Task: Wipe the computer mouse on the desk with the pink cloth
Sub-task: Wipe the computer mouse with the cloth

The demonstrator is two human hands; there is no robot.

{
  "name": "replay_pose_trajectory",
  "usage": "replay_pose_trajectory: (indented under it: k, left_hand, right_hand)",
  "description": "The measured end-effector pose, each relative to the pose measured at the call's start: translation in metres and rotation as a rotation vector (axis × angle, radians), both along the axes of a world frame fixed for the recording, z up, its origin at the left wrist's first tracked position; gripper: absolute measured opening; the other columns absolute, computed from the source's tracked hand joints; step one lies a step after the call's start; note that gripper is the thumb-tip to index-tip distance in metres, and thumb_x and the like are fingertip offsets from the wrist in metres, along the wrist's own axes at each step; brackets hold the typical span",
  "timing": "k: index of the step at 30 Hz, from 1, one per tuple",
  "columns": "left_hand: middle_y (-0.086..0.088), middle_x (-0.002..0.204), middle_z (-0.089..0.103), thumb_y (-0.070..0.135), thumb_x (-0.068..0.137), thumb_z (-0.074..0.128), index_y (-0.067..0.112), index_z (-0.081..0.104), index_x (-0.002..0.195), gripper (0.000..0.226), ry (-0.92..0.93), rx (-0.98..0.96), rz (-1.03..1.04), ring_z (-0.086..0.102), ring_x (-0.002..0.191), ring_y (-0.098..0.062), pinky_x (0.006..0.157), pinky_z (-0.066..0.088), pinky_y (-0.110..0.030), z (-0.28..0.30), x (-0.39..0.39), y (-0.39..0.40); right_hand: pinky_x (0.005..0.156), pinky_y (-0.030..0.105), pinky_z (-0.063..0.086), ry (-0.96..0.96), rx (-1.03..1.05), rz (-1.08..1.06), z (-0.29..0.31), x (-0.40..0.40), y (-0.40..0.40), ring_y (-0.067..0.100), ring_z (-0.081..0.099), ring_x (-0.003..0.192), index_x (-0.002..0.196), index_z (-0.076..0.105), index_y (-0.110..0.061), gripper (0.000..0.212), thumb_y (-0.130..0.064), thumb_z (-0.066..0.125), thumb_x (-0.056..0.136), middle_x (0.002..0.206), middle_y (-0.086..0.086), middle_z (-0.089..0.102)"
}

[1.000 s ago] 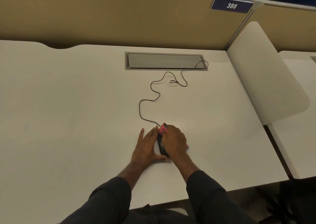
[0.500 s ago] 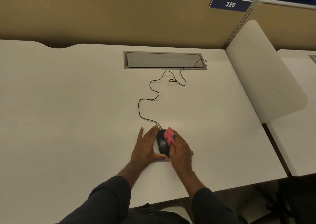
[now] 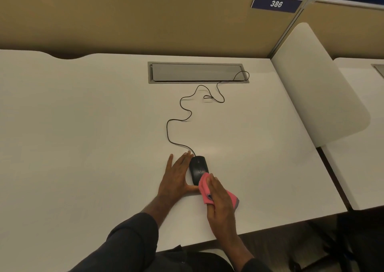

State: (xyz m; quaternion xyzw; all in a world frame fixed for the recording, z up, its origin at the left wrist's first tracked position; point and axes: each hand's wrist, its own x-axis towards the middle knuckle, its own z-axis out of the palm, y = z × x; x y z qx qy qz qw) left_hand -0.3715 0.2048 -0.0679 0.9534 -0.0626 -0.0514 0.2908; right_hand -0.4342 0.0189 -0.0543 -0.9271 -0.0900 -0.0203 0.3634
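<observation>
Left hand [image 3: 176,176] flat, bracing black mouse [image 3: 199,167], right hand [image 3: 221,199] grip clamped on pink cloth [image 3: 204,190] at mouse's rear

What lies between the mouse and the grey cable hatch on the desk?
Only the mouse's black cable, snaking over bare desk from mouse to hatch, in the head view.

The white desk [image 3: 83,147] lies bare to the left of the left hand [image 3: 176,176] and to the right of the mouse [image 3: 199,167]; the black cord [image 3: 180,113] snakes across the middle toward the grey cable tray [image 3: 197,72]. A white side panel [image 3: 311,84] bounds the right edge; the tan partition [image 3: 145,22] closes the far side.
</observation>
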Motion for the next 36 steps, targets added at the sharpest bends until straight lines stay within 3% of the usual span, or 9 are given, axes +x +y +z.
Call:
replay_pose_trajectory:
  k: [6, 9, 17, 29, 31, 34, 36]
  left_hand:
    - [0.0, 0.161, 0.026, 0.1, 0.06, 0.037, 0.018, 0.019, 0.156, 0.128, -0.021, -0.021, 0.012, 0.007, 0.145, -0.003, 0.122, -0.008, -0.043, -0.001, -0.001, 0.001]
    - [-0.001, 0.161, 0.027, 0.1, 0.06, 0.039, 0.017, 0.02, 0.155, 0.128, -0.018, -0.016, 0.002, 0.014, 0.147, -0.007, 0.123, -0.006, -0.044, -0.002, 0.0, 0.001]
    - [0.001, 0.161, 0.025, 0.099, 0.061, 0.041, 0.018, 0.019, 0.155, 0.127, -0.02, -0.024, -0.001, 0.007, 0.145, -0.001, 0.122, -0.007, -0.043, -0.004, 0.0, 0.001]
    - [0.001, 0.163, 0.019, 0.097, 0.059, 0.045, 0.02, 0.011, 0.157, 0.129, 0.022, 0.007, -0.025, 0.013, 0.151, -0.011, 0.121, -0.013, -0.043, -0.004, 0.0, 0.003]
    - [0.001, 0.163, 0.02, 0.096, 0.06, 0.044, 0.021, 0.012, 0.156, 0.127, 0.025, 0.01, -0.024, 0.013, 0.151, -0.012, 0.121, -0.013, -0.043, -0.003, 0.0, 0.002]
    - [0.0, 0.163, 0.021, 0.095, 0.062, 0.045, 0.022, 0.011, 0.156, 0.124, 0.027, 0.023, -0.025, 0.014, 0.151, -0.012, 0.121, -0.013, -0.044, -0.003, 0.001, 0.001]
    - [0.0, 0.163, 0.021, 0.093, 0.064, 0.049, 0.021, 0.012, 0.156, 0.123, 0.02, 0.022, -0.02, 0.014, 0.15, -0.011, 0.121, -0.013, -0.043, -0.002, 0.001, 0.0]
  right_hand:
    - [0.108, 0.039, 0.034, -0.007, -0.075, -0.011, -0.01, -0.017, -0.005, 0.024, 0.052, 0.128, 0.139, 0.049, -0.006, 0.07, -0.004, 0.079, 0.077, 0.141, 0.004, 0.052]
    - [0.106, 0.036, 0.037, -0.002, -0.077, -0.024, -0.009, -0.015, -0.005, 0.023, 0.055, 0.125, 0.136, 0.054, -0.006, 0.068, -0.004, 0.082, 0.075, 0.138, 0.004, 0.055]
    - [0.101, 0.038, 0.045, 0.003, -0.082, -0.077, 0.003, -0.018, 0.001, 0.023, 0.06, 0.119, 0.133, 0.059, -0.007, 0.063, -0.006, 0.082, 0.074, 0.132, 0.004, 0.061]
    - [0.099, 0.006, 0.032, 0.04, -0.027, -0.119, 0.042, 0.019, 0.015, 0.02, 0.059, 0.117, 0.133, 0.056, -0.007, 0.05, -0.005, 0.071, 0.086, 0.128, 0.007, 0.062]
    - [0.096, 0.014, 0.039, 0.026, -0.065, -0.087, 0.05, 0.033, 0.023, 0.023, 0.062, 0.113, 0.13, 0.059, -0.006, 0.047, -0.011, 0.073, 0.085, 0.124, 0.009, 0.064]
    - [0.088, 0.037, 0.053, 0.026, -0.155, -0.035, 0.055, 0.049, 0.033, 0.032, 0.067, 0.102, 0.121, 0.064, -0.002, 0.047, -0.013, 0.08, 0.078, 0.115, 0.015, 0.069]
    - [0.087, 0.043, 0.055, 0.044, -0.264, 0.011, 0.056, 0.055, 0.036, 0.034, 0.067, 0.101, 0.119, 0.065, -0.002, 0.048, -0.014, 0.082, 0.077, 0.113, 0.016, 0.069]
